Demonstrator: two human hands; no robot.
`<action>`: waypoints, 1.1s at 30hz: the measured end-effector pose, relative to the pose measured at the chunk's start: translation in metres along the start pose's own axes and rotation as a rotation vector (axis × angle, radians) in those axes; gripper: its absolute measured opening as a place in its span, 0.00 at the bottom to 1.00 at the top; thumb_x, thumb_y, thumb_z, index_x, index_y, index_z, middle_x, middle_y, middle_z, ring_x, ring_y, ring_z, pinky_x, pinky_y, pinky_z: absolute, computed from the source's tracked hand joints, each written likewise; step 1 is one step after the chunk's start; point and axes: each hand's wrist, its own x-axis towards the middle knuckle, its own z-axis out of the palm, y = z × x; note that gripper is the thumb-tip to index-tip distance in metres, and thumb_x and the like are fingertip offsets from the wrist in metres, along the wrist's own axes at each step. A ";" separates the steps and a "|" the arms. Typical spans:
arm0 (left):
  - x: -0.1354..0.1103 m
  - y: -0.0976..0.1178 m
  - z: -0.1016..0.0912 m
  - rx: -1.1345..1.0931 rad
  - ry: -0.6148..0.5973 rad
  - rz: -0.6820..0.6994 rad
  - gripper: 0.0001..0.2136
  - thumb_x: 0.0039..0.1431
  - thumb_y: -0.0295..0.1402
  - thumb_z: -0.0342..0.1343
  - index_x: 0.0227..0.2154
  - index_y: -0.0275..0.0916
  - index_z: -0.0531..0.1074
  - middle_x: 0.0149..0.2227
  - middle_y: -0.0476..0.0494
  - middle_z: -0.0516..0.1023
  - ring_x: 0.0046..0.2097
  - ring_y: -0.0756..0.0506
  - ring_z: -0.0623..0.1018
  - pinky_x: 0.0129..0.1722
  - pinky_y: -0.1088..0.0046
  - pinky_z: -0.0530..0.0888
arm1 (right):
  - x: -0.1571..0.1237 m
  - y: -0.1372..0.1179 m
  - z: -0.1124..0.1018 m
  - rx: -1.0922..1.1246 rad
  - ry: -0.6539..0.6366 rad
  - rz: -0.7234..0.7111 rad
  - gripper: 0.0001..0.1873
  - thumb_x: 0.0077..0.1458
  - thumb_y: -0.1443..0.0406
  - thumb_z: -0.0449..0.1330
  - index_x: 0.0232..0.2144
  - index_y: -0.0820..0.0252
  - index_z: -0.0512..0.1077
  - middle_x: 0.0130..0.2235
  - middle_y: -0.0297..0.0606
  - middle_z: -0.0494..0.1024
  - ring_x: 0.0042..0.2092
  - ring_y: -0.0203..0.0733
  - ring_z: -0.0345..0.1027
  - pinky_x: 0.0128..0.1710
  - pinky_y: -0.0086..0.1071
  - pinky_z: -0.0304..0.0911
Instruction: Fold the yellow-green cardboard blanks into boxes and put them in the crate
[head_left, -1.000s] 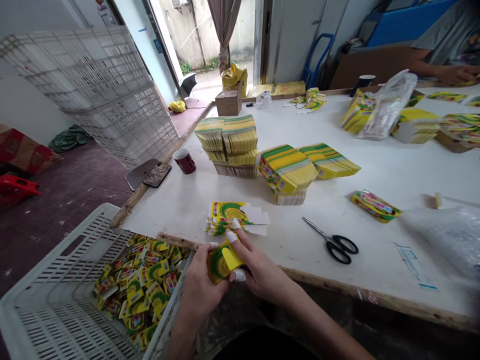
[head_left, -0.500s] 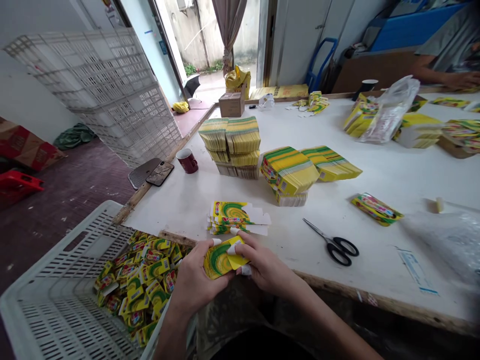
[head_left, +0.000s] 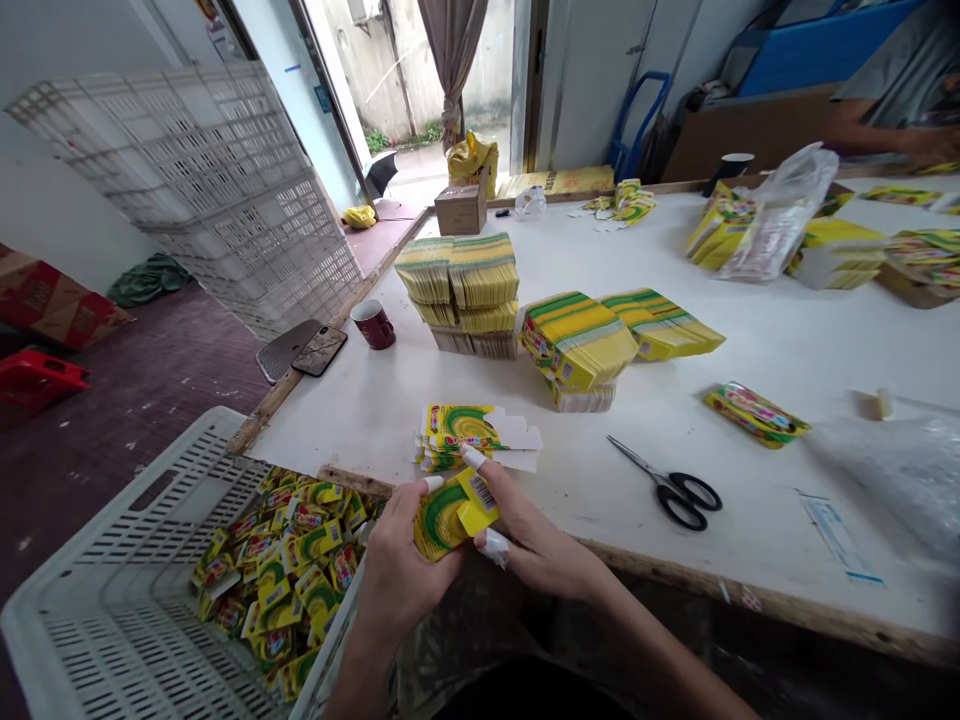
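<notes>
My left hand (head_left: 409, 555) is closed around a small yellow and green crayon box (head_left: 435, 520), held just off the table's front edge. The box's right end has loose flaps, and one shows a barcode. My right hand (head_left: 536, 530) is at that end with thumb and index finger apart, on either side of the flaps; whether it touches them I cannot tell. White coverings wrap several of my fingertips. Right behind my hands lies a small pile of flat printed cartons (head_left: 461, 425) with white tabs.
Left below the table, a pale plastic crate (head_left: 97, 600) holds many small boxes. Bundled cartons (head_left: 480, 275), a mug (head_left: 373, 325), a phone (head_left: 321, 350), scissors (head_left: 675, 495) and a filled pack (head_left: 757, 414) lie on the table (head_left: 570, 470). Another person's arm (head_left: 870, 135) is far right.
My right fingers have spread and come off the box's end, where a barcode flap now shows. My left hand keeps its hold on the box.
</notes>
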 end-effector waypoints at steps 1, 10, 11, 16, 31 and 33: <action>-0.001 -0.001 0.001 -0.005 0.011 -0.007 0.24 0.47 0.36 0.63 0.48 0.40 0.64 0.44 0.41 0.75 0.46 0.41 0.77 0.46 0.64 0.74 | 0.000 0.001 -0.002 0.019 -0.017 -0.006 0.38 0.61 0.60 0.53 0.66 0.59 0.38 0.68 0.50 0.44 0.69 0.48 0.37 0.65 0.47 0.43; -0.001 -0.002 0.017 -0.086 0.155 -0.093 0.28 0.46 0.37 0.64 0.50 0.40 0.62 0.49 0.36 0.70 0.52 0.38 0.73 0.51 0.57 0.71 | 0.006 0.005 0.000 -0.095 0.081 -0.005 0.32 0.59 0.68 0.52 0.64 0.59 0.50 0.67 0.51 0.49 0.68 0.49 0.41 0.65 0.48 0.46; -0.001 -0.003 0.019 -0.165 0.207 -0.156 0.32 0.44 0.38 0.66 0.52 0.40 0.60 0.52 0.35 0.68 0.54 0.37 0.71 0.52 0.57 0.71 | 0.005 0.007 0.002 -0.080 0.142 -0.009 0.32 0.59 0.68 0.53 0.64 0.58 0.50 0.66 0.51 0.52 0.68 0.49 0.42 0.64 0.49 0.46; -0.002 -0.014 0.023 -0.811 0.245 -0.505 0.30 0.47 0.42 0.64 0.51 0.40 0.60 0.52 0.36 0.72 0.50 0.42 0.76 0.47 0.65 0.75 | 0.003 0.011 0.003 -0.003 0.269 0.019 0.33 0.59 0.67 0.54 0.64 0.56 0.49 0.65 0.48 0.55 0.66 0.49 0.48 0.64 0.47 0.50; -0.007 0.010 0.028 -0.913 0.317 -0.533 0.20 0.48 0.38 0.65 0.43 0.37 0.69 0.33 0.47 0.81 0.34 0.47 0.81 0.36 0.74 0.77 | 0.013 0.007 0.013 0.154 0.409 0.158 0.32 0.63 0.62 0.49 0.66 0.61 0.47 0.63 0.49 0.60 0.63 0.49 0.55 0.61 0.46 0.54; -0.009 0.011 0.030 -0.981 0.347 -0.557 0.21 0.47 0.38 0.66 0.43 0.37 0.69 0.32 0.49 0.81 0.33 0.48 0.81 0.36 0.74 0.77 | 0.014 0.008 0.010 0.250 0.366 0.174 0.33 0.63 0.60 0.49 0.66 0.60 0.44 0.61 0.48 0.64 0.60 0.48 0.61 0.57 0.43 0.62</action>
